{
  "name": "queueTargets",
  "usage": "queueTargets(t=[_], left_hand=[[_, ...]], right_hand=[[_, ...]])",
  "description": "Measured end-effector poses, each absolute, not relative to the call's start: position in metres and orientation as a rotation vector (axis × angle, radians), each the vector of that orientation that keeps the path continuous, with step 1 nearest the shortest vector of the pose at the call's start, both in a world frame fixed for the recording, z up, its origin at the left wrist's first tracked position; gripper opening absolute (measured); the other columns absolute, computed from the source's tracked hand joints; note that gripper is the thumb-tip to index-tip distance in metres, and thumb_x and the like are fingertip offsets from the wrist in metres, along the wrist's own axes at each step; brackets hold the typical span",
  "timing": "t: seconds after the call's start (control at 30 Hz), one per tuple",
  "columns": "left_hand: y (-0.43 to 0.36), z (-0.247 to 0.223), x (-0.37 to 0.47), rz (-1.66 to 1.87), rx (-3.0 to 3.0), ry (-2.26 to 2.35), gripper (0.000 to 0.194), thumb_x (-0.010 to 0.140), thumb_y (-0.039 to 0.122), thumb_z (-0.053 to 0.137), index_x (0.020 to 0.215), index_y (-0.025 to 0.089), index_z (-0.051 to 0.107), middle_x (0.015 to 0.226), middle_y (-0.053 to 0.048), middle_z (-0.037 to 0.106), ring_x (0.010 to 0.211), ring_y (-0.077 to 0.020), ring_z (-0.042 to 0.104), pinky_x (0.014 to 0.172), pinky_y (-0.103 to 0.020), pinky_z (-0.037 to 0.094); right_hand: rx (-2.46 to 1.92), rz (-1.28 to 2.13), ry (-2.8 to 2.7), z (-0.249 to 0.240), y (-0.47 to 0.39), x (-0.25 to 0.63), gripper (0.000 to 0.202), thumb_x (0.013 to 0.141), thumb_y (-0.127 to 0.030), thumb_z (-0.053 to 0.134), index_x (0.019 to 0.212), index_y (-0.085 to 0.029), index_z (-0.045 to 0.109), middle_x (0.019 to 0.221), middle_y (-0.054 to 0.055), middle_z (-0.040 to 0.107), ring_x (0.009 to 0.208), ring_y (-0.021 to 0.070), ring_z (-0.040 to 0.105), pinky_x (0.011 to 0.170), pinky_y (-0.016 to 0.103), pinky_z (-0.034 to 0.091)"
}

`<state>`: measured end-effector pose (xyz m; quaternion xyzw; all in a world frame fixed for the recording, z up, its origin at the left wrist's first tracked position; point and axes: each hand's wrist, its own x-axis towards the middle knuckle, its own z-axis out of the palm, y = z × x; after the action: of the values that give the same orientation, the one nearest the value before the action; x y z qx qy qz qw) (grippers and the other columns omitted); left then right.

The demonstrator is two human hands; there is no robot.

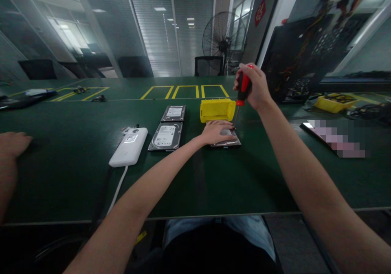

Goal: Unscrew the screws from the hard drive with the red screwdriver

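My left hand [217, 130] lies flat on a hard drive [229, 143] on the green table [214, 184], pressing it down. My right hand [255, 87] grips a red and black screwdriver [242, 88] held upright, its thin shaft reaching down to the drive's far right corner. Just behind the drive stands a small yellow bin [217, 109]. Two more hard drives sit to the left, one nearer [165, 136] and one farther [174, 113].
A white box-shaped device [129, 147] with a white cable lies left of the drives. Another person's hand [12, 143] rests at the left edge. At the right are an open computer case [301, 58], a yellow tray [334, 102] and a blurred flat object [336, 137].
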<state>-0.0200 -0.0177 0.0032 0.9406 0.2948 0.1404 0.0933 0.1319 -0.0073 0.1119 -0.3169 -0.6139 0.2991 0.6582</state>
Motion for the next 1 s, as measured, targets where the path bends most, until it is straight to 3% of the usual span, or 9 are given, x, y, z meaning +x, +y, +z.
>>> queueTargets(t=[0.43,0.63,1.0], left_hand=[[-0.0165,0.002,-0.0205,0.455,2.767,0.85,0.06,0.081,0.068,0.035,0.124,0.03,0.05,0.139,0.004,0.043,0.128,-0.023,0.035,0.105,-0.045,0.026],[-0.0167,0.0025,-0.0204,0.431,2.778,0.863,0.058,0.083,0.066,0.034,0.126,0.03,0.049,0.141,0.004,0.042,0.129,-0.0232,0.035,0.106,-0.044,0.025],[-0.017,0.0025,-0.0204,0.426,2.79,0.865,0.059,0.083,0.065,0.034,0.126,0.029,0.049,0.141,0.004,0.041,0.129,-0.0226,0.034,0.106,-0.043,0.025]], right_hand=[[-0.686,0.72,-1.397,0.113,-0.0123,0.1292,0.037,0.067,-0.053,0.067,0.069,-0.025,0.044,0.063,-0.003,0.058,0.05,0.0104,0.05,0.049,0.029,0.045],[-0.675,0.695,-1.41,0.1111,-0.009,0.1319,0.035,0.067,-0.056,0.066,0.075,-0.027,0.048,0.053,-0.004,0.052,0.05,0.0113,0.047,0.048,0.029,0.041],[-0.673,0.739,-1.461,0.1129,-0.0115,0.1311,0.042,0.07,-0.068,0.05,0.074,-0.026,0.052,0.065,0.001,0.055,0.056,0.0153,0.055,0.048,0.031,0.046]])
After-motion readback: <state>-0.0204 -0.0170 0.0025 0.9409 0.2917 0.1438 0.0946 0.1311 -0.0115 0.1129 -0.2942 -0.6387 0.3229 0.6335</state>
